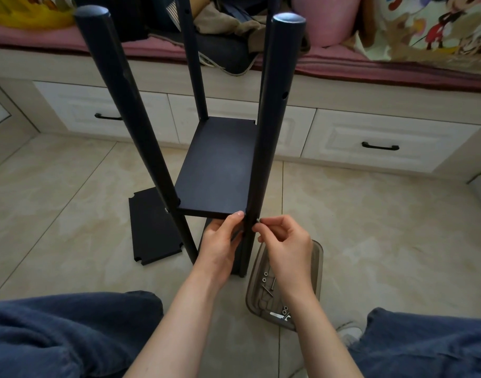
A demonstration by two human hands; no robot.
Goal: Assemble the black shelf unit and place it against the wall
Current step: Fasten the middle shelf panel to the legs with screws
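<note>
Half-built shelf unit point(137, 126) standing on the floor point(384, 227) mid-frame, in front of the drawers point(343, 137) and not against any wall yet. One board point(220, 167) fitted between the four poles, spare board point(152, 227) lying flat at lower left.

Holding the fitted board's near corner with the left hand point(220, 241), fingers curled round it right beside the near pole point(269, 132). Pinching a small screw point(258, 220) between thumb and fingertip of the right hand point(285, 241), tip right at the pole's side.

Tips for this bit, for what it's worth: keep the board pushed tight against the pole to line up the holes, feed the screw in straight, start it by finger before grabbing any tool. Probably easy to cross-thread otherwise. Best not to cinch fully before fitting the other corners. More screws and washers in the clear tray point(319, 257) at lower centre-right, under the right wrist.

No brand, label or readable writing anywhere. Just a cartoon mouse print on the cushion point(438, 23) at upper right.
</note>
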